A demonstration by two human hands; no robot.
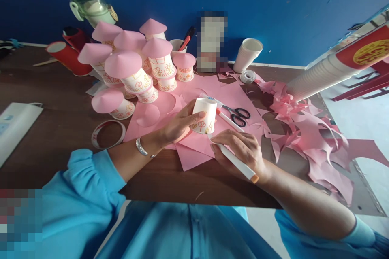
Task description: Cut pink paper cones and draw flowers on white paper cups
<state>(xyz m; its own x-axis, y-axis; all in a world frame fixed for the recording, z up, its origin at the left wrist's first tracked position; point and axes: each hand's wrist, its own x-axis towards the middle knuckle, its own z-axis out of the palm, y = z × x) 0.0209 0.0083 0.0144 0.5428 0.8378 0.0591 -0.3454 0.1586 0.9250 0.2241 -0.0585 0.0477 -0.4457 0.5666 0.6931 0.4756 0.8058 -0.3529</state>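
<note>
A white paper cup (205, 111) with flowers drawn near its lower edge is held upright by my left hand (182, 123), fingers wrapped round its left side. My right hand (243, 151) is closed round a white marker (238, 163) with an orange end; the marker's tip is at the cup's bottom edge. Beneath them lie pink paper sheets (194, 156). Black-handled scissors (238, 116) and another white marker (229, 120) with a red part rest just right of the cup.
Several decorated cups with pink cone tops (123, 64) stand at the back left. A tape roll (108, 134) lies in front of them. Stacked white cups (247, 54) lean at the back, and pink scraps (306, 125) cover the right side. A long cup stack (325, 75) rises there.
</note>
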